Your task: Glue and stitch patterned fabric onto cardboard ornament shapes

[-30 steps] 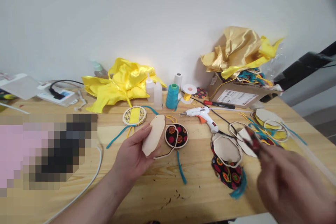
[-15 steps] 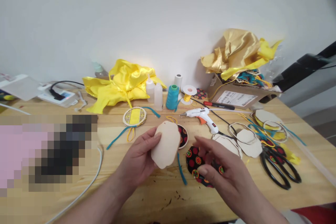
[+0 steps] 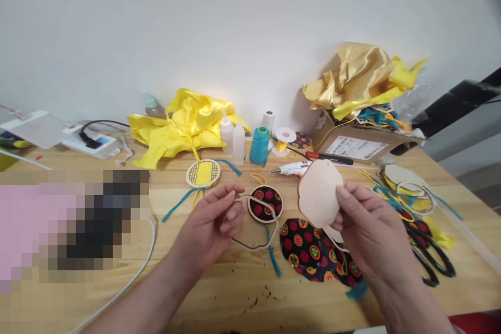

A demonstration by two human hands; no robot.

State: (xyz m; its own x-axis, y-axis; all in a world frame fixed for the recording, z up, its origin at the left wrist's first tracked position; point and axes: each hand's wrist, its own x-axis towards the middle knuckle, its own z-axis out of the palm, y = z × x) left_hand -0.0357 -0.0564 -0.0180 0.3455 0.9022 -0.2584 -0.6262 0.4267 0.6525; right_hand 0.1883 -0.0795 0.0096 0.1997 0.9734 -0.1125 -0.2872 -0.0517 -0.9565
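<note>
My left hand (image 3: pixel 209 224) is closed, pinching one side of a thin scalloped wooden ring (image 3: pixel 276 228) that stands out to the right over the table. My right hand (image 3: pixel 378 232) grips a flat pale wooden plaque (image 3: pixel 319 193) with a wavy edge between thumb and fingers. Behind the ring, and partly crossed by it, lies a round wooden-rimmed piece (image 3: pixel 263 205) with dark patterned fabric and a teal tail. Black floral fabric (image 3: pixel 309 248) lies below the plaque. A white glue gun (image 3: pixel 291 168) is partly hidden by the plaque.
Scissors (image 3: pixel 438 255) lie at right, partly behind my right hand. Farther back are a teal thread cone (image 3: pixel 260 146), plastic bottles (image 3: pixel 238 145), yellow satin (image 3: pixel 183 128) and a stuffed cardboard box (image 3: pixel 352 141). A yellow-filled round piece (image 3: pixel 203 173) lies left; a white cable (image 3: pixel 151 242) crosses the table.
The plaque has passed from my left hand to my right and moved rightward. The thin wooden ring now shows in my left hand. My right hand, earlier without a hold, has closed on the plaque.
</note>
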